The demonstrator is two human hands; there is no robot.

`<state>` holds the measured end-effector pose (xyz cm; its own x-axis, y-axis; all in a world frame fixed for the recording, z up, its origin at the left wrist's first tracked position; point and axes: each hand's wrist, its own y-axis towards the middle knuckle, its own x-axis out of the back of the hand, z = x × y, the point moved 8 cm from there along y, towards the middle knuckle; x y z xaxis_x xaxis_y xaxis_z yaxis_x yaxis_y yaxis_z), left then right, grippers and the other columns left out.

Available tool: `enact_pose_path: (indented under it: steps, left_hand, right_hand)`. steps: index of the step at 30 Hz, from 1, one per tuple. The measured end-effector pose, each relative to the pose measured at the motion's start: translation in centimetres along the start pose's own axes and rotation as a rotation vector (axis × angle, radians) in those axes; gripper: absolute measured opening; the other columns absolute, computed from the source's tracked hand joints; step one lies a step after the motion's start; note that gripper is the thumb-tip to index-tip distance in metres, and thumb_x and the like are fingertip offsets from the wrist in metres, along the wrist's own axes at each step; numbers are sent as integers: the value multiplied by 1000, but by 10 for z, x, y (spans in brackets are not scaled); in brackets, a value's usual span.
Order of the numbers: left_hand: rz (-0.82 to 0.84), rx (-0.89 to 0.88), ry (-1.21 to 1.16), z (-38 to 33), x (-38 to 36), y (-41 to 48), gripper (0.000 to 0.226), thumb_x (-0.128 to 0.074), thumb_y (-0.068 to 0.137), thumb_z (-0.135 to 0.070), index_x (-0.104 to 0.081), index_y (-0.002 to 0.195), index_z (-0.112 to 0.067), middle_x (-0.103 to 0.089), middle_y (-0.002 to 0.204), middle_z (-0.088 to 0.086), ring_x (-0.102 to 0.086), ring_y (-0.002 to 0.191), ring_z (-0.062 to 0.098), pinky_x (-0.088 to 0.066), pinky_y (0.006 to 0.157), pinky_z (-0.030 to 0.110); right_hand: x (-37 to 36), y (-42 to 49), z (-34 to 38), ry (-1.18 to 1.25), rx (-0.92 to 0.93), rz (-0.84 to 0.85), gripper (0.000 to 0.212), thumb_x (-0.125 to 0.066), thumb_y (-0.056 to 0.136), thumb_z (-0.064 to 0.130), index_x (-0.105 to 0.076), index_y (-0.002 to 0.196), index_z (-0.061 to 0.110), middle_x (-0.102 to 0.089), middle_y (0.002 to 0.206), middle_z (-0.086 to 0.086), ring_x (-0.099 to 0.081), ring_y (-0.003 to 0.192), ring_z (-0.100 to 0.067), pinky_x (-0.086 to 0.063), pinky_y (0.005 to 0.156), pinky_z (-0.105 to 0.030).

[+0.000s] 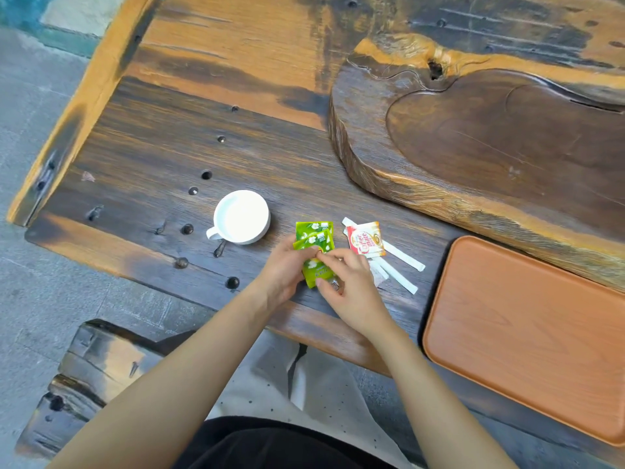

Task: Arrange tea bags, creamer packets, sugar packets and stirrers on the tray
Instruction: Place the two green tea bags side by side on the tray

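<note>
Several green tea bag packets [315, 239] lie fanned on the dark wooden table near its front edge. My left hand [284, 269] and my right hand [348, 282] both pinch these packets from below. Just to the right lies a red-and-white creamer packet [367, 239] on top of long white sugar sticks [402, 257]. A pale translucent packet [378, 274] peeks out beside my right hand. The orange wooden tray [527, 336] sits at the right, with nothing on it.
A white cup [241, 216] stands left of the tea bags. A large carved wooden slab [473, 137] fills the back right, behind the tray. A dark wooden bench [98, 367] stands below the table's front edge, at the lower left.
</note>
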<state>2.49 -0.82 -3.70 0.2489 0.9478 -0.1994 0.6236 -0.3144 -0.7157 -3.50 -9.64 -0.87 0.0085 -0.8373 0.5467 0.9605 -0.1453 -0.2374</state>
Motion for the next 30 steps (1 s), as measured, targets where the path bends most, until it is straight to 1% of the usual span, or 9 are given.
enact_pose_path:
  steps: [3,5,9,13,17,20,24,28,30]
  left_hand:
    - [-70,-9,10,-7,4,-2,24,-46,88,7,-57,84,-14,-68,60,-4,-63,48,3,-52,44,17]
    - [-103,-27,24,-14,10,-3,21,-49,87,5,-57,86,-14,-67,64,-4,-64,48,2,-52,44,17]
    - [-76,-25,76,-26,23,-4,17,-56,85,0,-60,84,-17,-69,70,-5,-66,55,3,-56,50,19]
    - [-70,-6,114,-29,33,0,16,-59,83,-1,-62,83,-17,-71,67,-6,-67,61,7,-56,52,21]
    - [-48,42,126,-28,31,6,15,-60,83,-3,-62,85,-18,-68,83,1,-66,72,12,-57,56,22]
    - [-23,71,113,-32,26,11,15,-59,84,-4,-62,89,-17,-68,86,2,-68,67,8,-58,60,23]
    - [-18,66,86,-46,21,15,14,-56,86,-2,-60,90,-15,-70,78,0,-69,58,6,-56,50,22]
    - [-13,7,110,-64,24,18,13,-56,86,-5,-61,89,-17,-70,78,-2,-69,60,7,-59,57,25]
    - [10,-3,108,-70,26,19,14,-56,86,-6,-60,92,-18,-68,86,1,-69,65,7,-59,63,26]
  right_hand:
    - [31,10,-21,67,-101,-236,29,-52,82,14,-66,107,13,-63,108,-9,-50,102,-30,-31,87,-24]
    - [54,18,-42,-99,-247,-358,33,-54,85,12,-59,118,12,-60,118,-11,-46,109,-33,-32,91,-32]
    - [56,42,-57,-395,-268,-165,57,-59,86,19,-37,139,21,-45,138,-1,-34,122,-28,-28,99,-39]
    - [58,53,-58,-472,-207,-112,56,-64,84,18,-42,135,20,-46,127,-4,-35,118,-25,-27,98,-36]
    - [77,38,-69,-66,-325,-282,21,-64,82,9,-60,103,8,-48,102,-8,-47,92,-20,-37,83,-29]
    - [87,3,-81,273,-480,-454,14,-63,81,9,-53,80,18,-60,89,-6,-56,81,-24,-44,73,-31]
    - [52,-15,-54,393,-447,-247,27,-64,81,7,-48,72,27,-60,79,-2,-56,72,-19,-45,71,-32]
    - [22,5,-25,20,-307,-109,8,-62,82,11,-57,86,15,-52,89,0,-48,82,-16,-37,74,-31]
    - [11,18,-25,-198,-298,-63,17,-61,83,17,-59,98,10,-54,103,-6,-48,100,-23,-34,84,-32]
